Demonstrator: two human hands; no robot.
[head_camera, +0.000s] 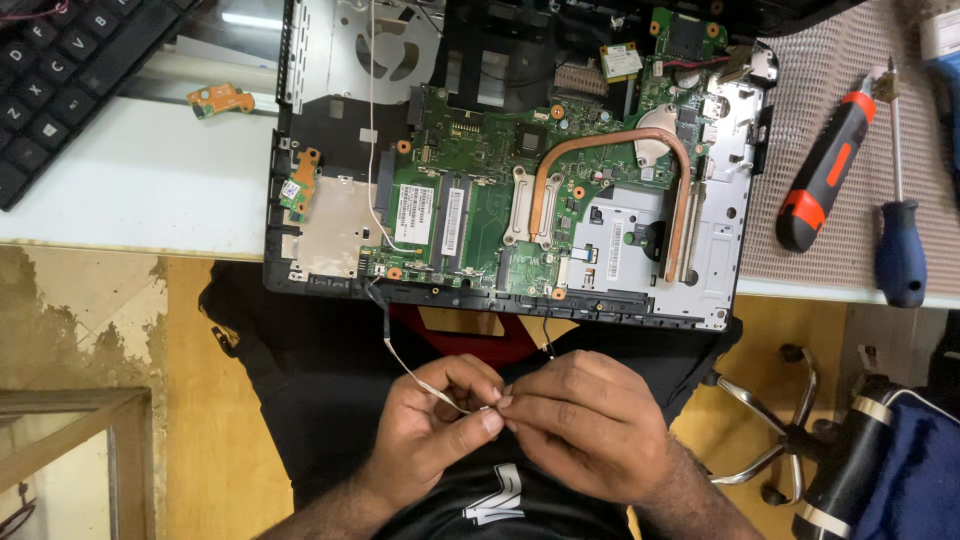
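Observation:
My left hand (435, 420) and my right hand (580, 410) meet over my lap, just below the table edge. Both pinch the free end of a thin white cable (410, 372), which runs up from my fingers to the front edge of an opened laptop base (300, 255). The base lies on the white table and shows a green motherboard (480, 150) with a curved copper heat pipe (610, 140). A thin black wire (545, 340) also hangs from the base's front edge near my right hand.
A black keyboard (60, 70) sits at the far left, and a small orange circuit board (222, 99) lies beside it. Two screwdrivers, one red and black (825, 180) and one blue (900, 250), rest on a mesh mat (840, 60) at right. A chair base (790, 430) stands on the floor below.

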